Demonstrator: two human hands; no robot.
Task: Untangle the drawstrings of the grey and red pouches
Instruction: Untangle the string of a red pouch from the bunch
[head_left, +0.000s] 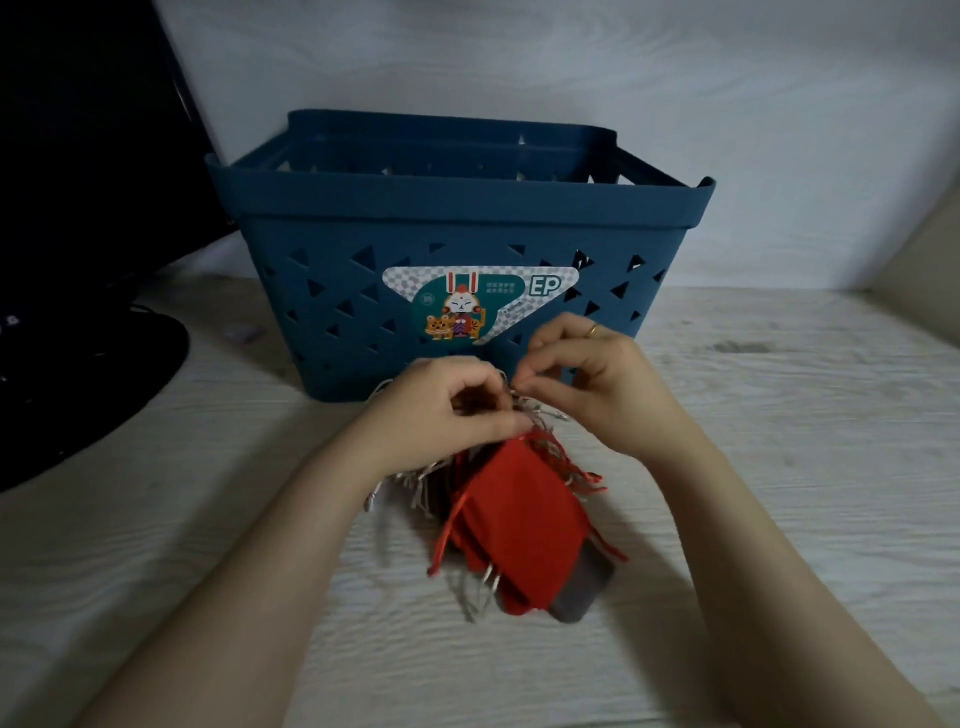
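- A bunch of red pouches (519, 525) and grey pouches (582, 592) is seen on the pale wood-grain counter (779, 493), near the middle of it and just in front of a blue basket (447, 249).
- The red pouches are stacked on top; only a corner of grey fabric is shown from under them, on the side nearer the front edge of the counter.
- The upper end of the bunch is lifted towards the hands, while the lower end is laid on the counter.
- A tangle of drawstrings (540, 421), pale and red, is gathered at the top of the bunch between the two hands; more loose ends are spread to the left and below the pouches.
- The left hand (447, 410) is clenched around the top of the bunch, with the thumb pressed against the cords; its grip is closed on the drawstrings.
- The right hand (587, 384) is held just beside the left one, and its thumb and forefinger are pinched together on a strand of the same tangle. A ring (592, 330) is worn on one finger.
- The blue basket is pierced with triangular holes, and a sticker (478, 301) with a cartoon figure and the letters "EP" is fixed to its front wall, just behind the hands.
- A dark object (78, 260) is seen at the left edge of the counter; what it is cannot be told.
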